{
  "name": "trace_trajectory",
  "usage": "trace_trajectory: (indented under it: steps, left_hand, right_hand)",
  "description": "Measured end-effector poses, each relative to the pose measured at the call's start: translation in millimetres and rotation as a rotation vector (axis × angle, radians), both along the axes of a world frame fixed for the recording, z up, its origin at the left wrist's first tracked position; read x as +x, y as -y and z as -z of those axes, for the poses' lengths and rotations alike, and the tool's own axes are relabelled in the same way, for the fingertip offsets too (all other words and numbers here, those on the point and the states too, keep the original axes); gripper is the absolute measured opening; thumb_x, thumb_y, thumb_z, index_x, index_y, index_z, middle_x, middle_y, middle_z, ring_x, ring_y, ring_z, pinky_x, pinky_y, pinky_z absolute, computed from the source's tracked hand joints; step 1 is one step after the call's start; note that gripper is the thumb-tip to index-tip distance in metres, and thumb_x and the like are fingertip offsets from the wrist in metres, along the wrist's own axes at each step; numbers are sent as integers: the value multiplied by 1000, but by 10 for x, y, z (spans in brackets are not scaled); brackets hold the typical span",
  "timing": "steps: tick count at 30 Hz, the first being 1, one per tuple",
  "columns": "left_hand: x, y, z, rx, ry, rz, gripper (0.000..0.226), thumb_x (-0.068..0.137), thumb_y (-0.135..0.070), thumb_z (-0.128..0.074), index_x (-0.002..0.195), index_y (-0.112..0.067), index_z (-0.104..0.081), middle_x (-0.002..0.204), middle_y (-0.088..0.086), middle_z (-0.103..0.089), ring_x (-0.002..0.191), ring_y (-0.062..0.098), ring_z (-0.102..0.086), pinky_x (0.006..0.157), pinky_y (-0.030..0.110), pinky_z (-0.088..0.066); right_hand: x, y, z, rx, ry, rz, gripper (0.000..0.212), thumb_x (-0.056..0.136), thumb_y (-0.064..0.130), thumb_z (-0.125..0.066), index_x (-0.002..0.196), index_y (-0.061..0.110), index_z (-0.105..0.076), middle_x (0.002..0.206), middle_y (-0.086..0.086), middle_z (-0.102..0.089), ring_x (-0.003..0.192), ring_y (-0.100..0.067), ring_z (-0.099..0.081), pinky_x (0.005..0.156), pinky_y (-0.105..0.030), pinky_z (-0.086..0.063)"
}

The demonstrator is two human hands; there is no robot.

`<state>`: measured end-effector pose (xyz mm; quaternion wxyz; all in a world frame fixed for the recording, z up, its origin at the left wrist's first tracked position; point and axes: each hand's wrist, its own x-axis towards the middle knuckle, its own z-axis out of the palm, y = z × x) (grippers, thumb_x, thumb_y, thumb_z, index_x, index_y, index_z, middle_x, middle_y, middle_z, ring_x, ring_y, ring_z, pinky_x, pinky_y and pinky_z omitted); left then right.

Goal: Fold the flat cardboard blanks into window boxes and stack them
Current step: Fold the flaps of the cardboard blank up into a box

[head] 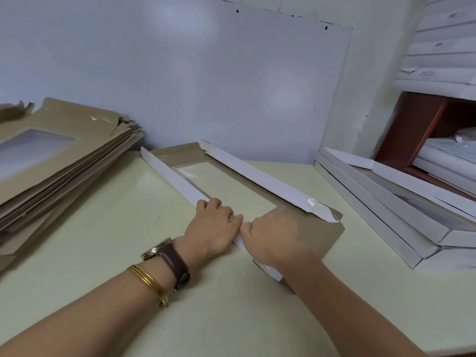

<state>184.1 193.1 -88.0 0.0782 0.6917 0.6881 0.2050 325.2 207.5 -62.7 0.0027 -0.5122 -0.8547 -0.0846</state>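
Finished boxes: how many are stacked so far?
3, stacked at the right edge of the table: top box, middle box, bottom box. The stack runs out of frame, so more may be hidden. The half-folded blank isn't counted.

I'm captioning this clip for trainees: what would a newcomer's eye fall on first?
In the centre, the left hand and right hand meet, gripping the near white flap of a half-folded window box. A pile of flat brown blanks lies at the left; finished white boxes are stacked at the right.
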Motion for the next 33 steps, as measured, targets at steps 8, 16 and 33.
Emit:
trace_trajectory:
  steps: [8, 16, 33]
  left_hand:
    - [-25, -8, -114, -60, -45, -183, 36, 89, -48, -42, 96, -15, -55, 106, 1, -45, 111, 26, -32, 94, 35, -38]
    - [-55, 53, -205, -201, -103, -125, 15, 84, -21, -39, 74, -17, -50, 94, 1, -45, 97, 28, -27, 80, 32, -30]
    - [-388, 145, -77, -173, -194, 170, 44, 96, -4, -24, 133, -10, -47, 122, 4, -47, 127, 20, -37, 85, 30, -9]
  right_hand:
    - [36, 67, 21, 25, -105, -92, 36, 99, 33, -23, 71, 19, -41, 69, -1, -40, 73, -26, -42, 61, -32, -28]
    - [340, -332, -79, -136, -76, -35, 35, 99, 30, -29, 92, 15, -60, 98, -3, -56, 104, -26, -42, 85, -37, -41]
    - [720, -429, 129, -192, -36, -139, 46, 103, 48, -20, 138, 27, -40, 146, 15, -37, 131, -11, -39, 96, -34, -36]
